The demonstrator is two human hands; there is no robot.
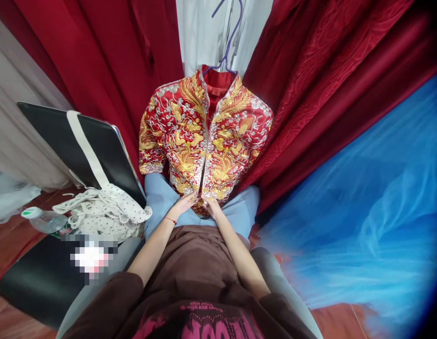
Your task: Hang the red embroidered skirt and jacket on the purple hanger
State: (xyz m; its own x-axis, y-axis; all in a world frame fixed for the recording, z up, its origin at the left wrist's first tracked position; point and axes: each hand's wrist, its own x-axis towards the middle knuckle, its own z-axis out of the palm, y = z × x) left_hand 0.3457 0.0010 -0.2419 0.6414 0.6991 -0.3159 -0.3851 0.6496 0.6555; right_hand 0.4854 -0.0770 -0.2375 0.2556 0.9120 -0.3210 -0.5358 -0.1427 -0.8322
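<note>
A red jacket with heavy gold and silver embroidery hangs in front of me on a purple hanger. Its lower hem rests over a light blue skirt. My left hand pinches the left side of the front opening at the hem. My right hand pinches the right side just beside it. Both hands have their fingers closed on the fabric edge, nearly touching each other. A thin red string circles my left wrist.
Dark red gowns hang on both sides, and a blue tulle skirt spreads at the right. At left, a black chair holds a white dotted bag; a plastic bottle lies beside it.
</note>
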